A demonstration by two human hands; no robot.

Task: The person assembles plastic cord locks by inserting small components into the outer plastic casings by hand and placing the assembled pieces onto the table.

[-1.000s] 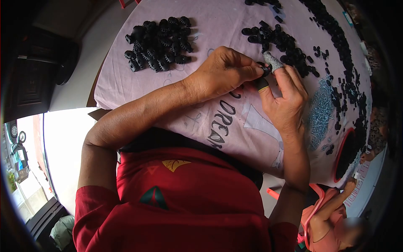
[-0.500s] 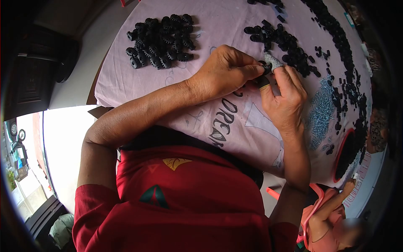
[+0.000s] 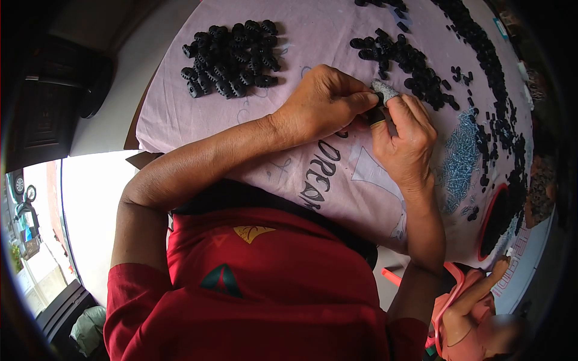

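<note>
Over the cloth, my left hand (image 3: pixel 328 103) pinches a small black plastic part (image 3: pixel 379 100) between thumb and fingertips. My right hand (image 3: pixel 407 139) meets it from the other side, its fingers closed on the same part. A grey covering (image 3: pixel 385 90) wraps the right index fingertip, and a dark covering (image 3: pixel 376 115) is on the right thumb. Most of the held part is hidden by the fingers. Beyond the hands lies a pile of loose black parts (image 3: pixel 426 81). A heap of ridged black pieces (image 3: pixel 229 59) sits left of the hands.
A pink printed cloth (image 3: pixel 289 36) covers the table. Small silvery-blue metal pieces, seemingly screws (image 3: pixel 462 159), lie to the right, beside a long spread of black parts (image 3: pixel 490 66). A red-rimmed container (image 3: pixel 486 225) stands near the right edge. Another person (image 3: pixel 466 310) sits at lower right.
My right fingers have shifted slightly left and closer to my left fingertips, and the black part is now more covered. The piles look unchanged.
</note>
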